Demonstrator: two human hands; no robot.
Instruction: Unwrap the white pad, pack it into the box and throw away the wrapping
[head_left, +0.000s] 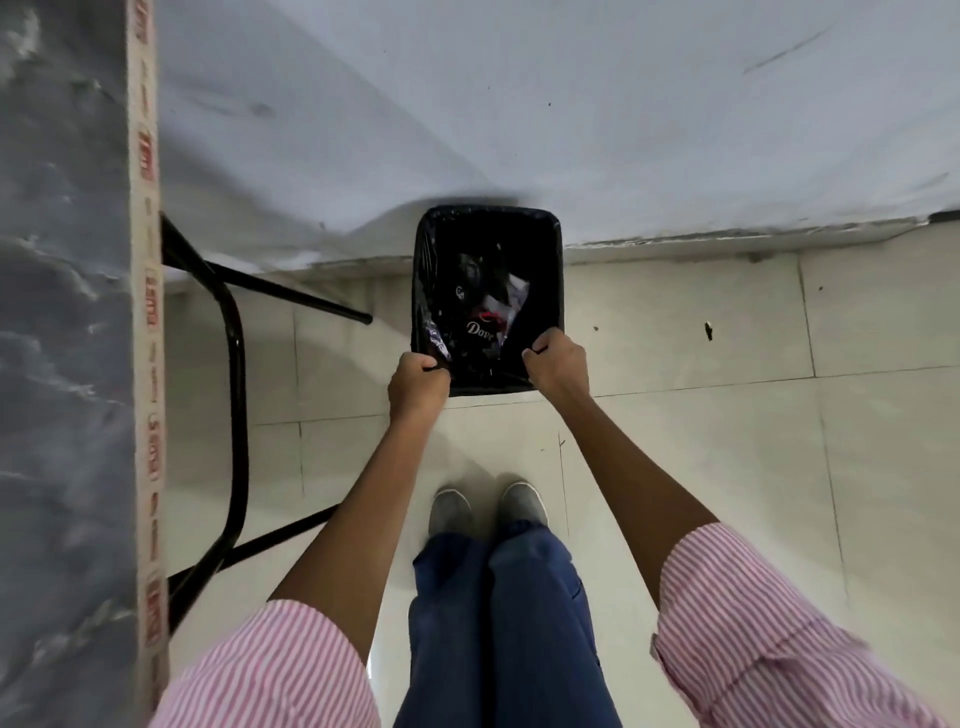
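Observation:
A black rectangular waste bin (556, 244) lined with a black bag stands on the tiled floor against the wall. Both hands pinch the black bag liner at the bin's near rim: my left hand (415, 382) at the near left corner, my right hand (556, 361) at the near right corner. Inside the bin lie wrappers, among them a dark one printed "Dove" (479, 330) and a pale crumpled piece (517, 293). The white pad and the box are not in view.
A grey marble-look table (57, 364) with a taped edge fills the left side, its black metal legs (234, 395) reaching toward the bin. A pale wall (571, 104) rises behind the bin. My shoes (485, 506) stand on pale floor tiles just short of it.

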